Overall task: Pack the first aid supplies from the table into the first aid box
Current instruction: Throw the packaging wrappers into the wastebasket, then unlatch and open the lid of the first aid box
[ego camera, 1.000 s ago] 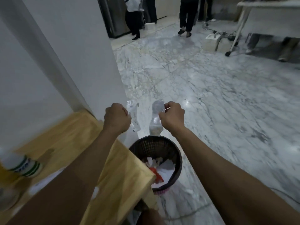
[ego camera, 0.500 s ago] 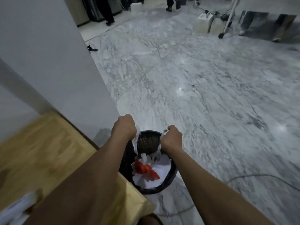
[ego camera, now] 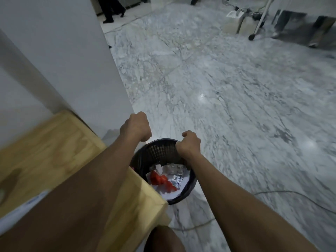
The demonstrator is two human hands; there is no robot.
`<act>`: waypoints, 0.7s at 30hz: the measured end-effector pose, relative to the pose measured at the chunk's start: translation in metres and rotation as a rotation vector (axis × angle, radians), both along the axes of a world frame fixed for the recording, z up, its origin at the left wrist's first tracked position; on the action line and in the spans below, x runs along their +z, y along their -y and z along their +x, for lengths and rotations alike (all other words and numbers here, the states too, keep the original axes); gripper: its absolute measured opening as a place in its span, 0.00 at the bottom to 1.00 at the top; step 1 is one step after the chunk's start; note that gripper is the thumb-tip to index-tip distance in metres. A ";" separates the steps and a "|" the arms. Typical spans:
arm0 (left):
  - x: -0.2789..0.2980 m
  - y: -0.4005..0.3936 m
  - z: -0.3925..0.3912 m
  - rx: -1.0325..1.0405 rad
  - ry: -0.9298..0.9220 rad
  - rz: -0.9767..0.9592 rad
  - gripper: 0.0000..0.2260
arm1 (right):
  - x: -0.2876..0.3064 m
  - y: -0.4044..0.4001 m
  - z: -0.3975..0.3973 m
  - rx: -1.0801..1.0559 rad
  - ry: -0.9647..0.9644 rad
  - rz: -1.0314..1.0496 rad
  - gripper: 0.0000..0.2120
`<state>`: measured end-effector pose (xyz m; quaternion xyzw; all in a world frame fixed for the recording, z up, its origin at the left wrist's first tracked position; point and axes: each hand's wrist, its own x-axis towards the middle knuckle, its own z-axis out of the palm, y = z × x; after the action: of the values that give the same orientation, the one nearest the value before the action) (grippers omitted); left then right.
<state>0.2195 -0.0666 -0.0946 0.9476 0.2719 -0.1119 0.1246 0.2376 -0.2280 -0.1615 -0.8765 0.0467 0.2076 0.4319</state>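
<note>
black mesh bin point(ego camera: 189, 190) holds foil blister packs point(ego camera: 175, 168); both hands' fingers curled, apparently empty.

Two curled hands, the left hand point(ego camera: 136, 127) and the right hand point(ego camera: 189, 143), are held over a black mesh plastic wastebasket point(ego camera: 190, 186) containing silver blister packs point(ego camera: 175, 169), red scraps point(ego camera: 160, 180) and white paper, set beside a light wooden table point(ego camera: 54, 151) on a grey-veined marble floor point(ego camera: 236, 106).

Grey-veined marble floor point(ego camera: 227, 99) spreading across the room, catching dim glints of light. White wall point(ego camera: 60, 57) standing at left. Light wooden table point(ego camera: 54, 151) sitting against it. Thin cable point(ego camera: 291, 194) trailing over the floor. Wheeled white table leg point(ego camera: 259, 20) showing at top right.
</note>
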 end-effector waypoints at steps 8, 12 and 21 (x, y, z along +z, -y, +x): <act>0.085 0.004 -0.069 0.081 0.274 -0.036 0.10 | 0.086 -0.011 -0.039 0.057 0.124 0.158 0.20; 0.135 0.002 -0.131 0.119 0.397 -0.024 0.16 | 0.139 -0.024 -0.078 0.078 0.189 0.261 0.18; 0.209 -0.005 -0.305 0.248 0.705 0.054 0.15 | 0.236 -0.063 -0.203 0.248 0.321 0.474 0.14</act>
<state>-0.0852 -0.0613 0.1146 0.8909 0.3278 0.2441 0.1982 0.0346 -0.1650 0.0743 -0.7719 -0.1793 0.1226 0.5975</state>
